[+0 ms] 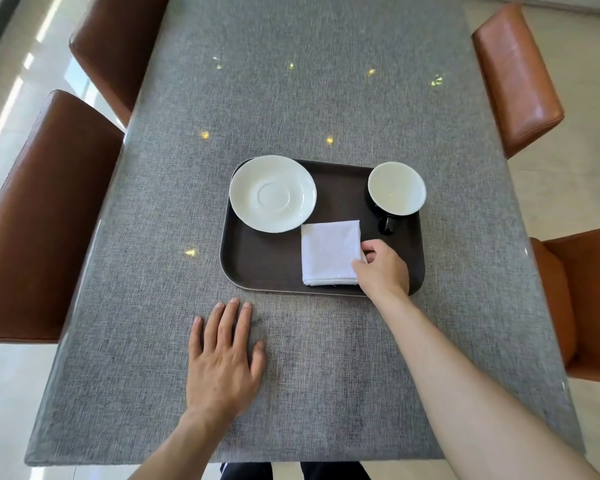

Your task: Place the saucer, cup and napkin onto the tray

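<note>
saucer [272,194] far-left | cup [396,188] far-right | napkin [330,252] folded, seemingly flat | tray [264,268]

On the grey woven-patterned table cover [291,105], a plain dark brown tray [267,265] carries a white saucer [272,194], a white napkin [329,252] and a cup [395,188], white inside, black outside.

On the tray [257,271], the saucer [272,194] lies far left, the cup [396,188] far right, the napkin [329,252] near, between them.
</note>
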